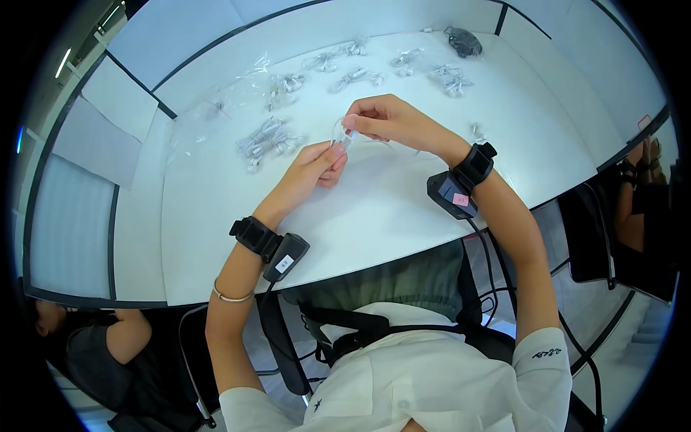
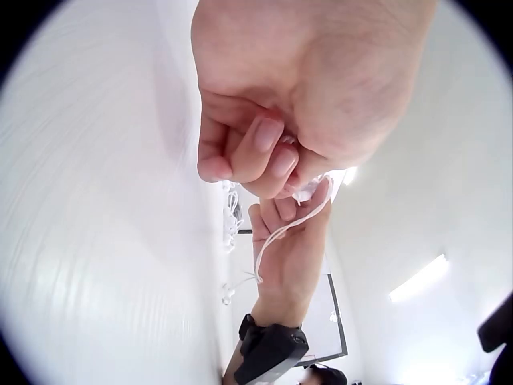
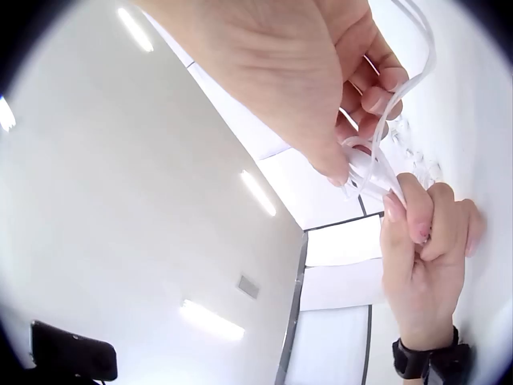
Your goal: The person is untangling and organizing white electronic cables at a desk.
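Both hands meet over the white table [image 1: 403, 194], with a white earphone cable [image 3: 394, 100] between them. My left hand [image 1: 319, 164] pinches the cable between thumb and forefinger, its other fingers curled in. Just above and to the right, my right hand [image 1: 385, 119] pinches a looped part of the same cable with thumb and fingers. One length of the cable [image 2: 276, 234] hangs in a curve past the right palm in the left wrist view. In the right wrist view a loop stands out beyond the right fingers. The part inside the left fist is hidden.
A pile of white earphones [image 1: 266, 140] lies left of the hands. Several coiled sets, one of them a bundle [image 1: 450, 79], lie farther back beside clear plastic bags [image 1: 248, 90]. A dark bundle [image 1: 463, 43] sits at the back right. White partitions [image 1: 93, 137] enclose the table.
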Tool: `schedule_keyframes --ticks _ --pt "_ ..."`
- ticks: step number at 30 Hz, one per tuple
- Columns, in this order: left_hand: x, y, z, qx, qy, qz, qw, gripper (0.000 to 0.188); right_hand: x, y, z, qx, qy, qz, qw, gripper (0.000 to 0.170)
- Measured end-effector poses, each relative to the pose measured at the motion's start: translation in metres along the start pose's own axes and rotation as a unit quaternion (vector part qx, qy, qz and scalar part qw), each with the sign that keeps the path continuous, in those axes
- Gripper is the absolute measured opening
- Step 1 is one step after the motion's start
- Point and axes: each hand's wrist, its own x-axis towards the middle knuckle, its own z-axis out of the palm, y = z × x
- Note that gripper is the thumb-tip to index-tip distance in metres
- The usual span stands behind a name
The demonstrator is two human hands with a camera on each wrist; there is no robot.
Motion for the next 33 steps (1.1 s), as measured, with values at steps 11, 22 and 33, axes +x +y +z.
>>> schedule_keyframes --ticks 11,22,33 --pt "-0.003 0.008 0.0 -0.01 -0.046 -0.051 0.998 0.035 -0.012 -0.019 -0.009 0.057 -0.107 0.091 0.989 0.028" --pt "-0.002 0.003 -0.001 0.035 -0.013 -0.02 0.999 0.036 -0.009 -0.01 -0.004 0.034 -0.084 0.049 0.995 0.035" --pt "0.004 -0.003 0.005 0.007 0.076 -0.005 0.997 0.036 -0.001 0.004 0.015 -0.087 0.118 -0.036 0.989 0.022"
